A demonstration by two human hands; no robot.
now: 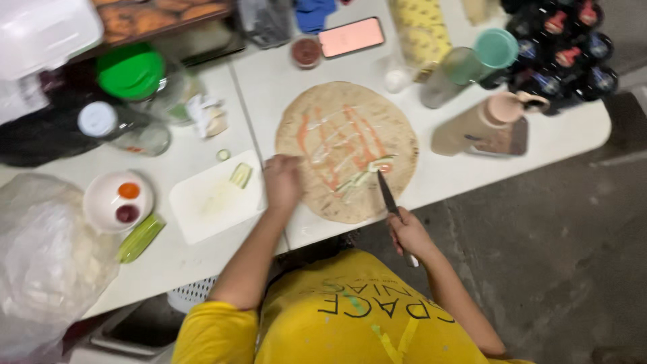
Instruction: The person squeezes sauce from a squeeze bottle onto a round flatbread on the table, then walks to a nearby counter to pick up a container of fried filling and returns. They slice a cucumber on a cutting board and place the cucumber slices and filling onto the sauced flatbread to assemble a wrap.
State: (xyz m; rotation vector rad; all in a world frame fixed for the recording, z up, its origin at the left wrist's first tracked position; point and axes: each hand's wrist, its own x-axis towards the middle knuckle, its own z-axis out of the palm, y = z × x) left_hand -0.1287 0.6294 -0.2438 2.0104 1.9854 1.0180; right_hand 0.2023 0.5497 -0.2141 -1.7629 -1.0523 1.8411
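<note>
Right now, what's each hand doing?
Left hand: nothing visibly held, resting on the round sauce-streaked flatbread.
Right hand: closed on a dark-bladed knife.

I see the flatbread point(347, 152) lying flat on the table point(269, 81), cucumber strips point(364, 176) on its near right part. Left of it sits the cutting board point(212, 199), a bowl point(118, 200) farther left, the phone point(350, 36) behind.

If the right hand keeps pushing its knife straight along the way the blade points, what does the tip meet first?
The right hand points the knife up toward the pale cucumber strips on the sauced flatbread. The tip looks about at those strips already, so they come first, though depth is hard to judge.
</note>
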